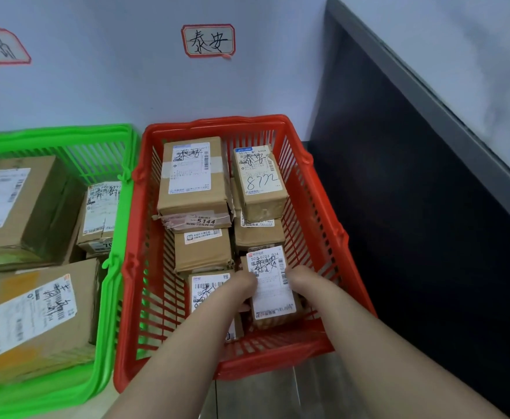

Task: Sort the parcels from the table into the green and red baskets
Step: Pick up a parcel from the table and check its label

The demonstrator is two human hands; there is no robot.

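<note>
We have one view only, from the head camera, looking steeply down and forward onto the red basket (323,207) from close above. The green basket (108,297) lies left of it, the wall (127,86) just behind.

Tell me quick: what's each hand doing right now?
Left hand: closed on the left edge of the small parcel inside the red basket.
Right hand: closed on the same parcel's right edge.
</note>
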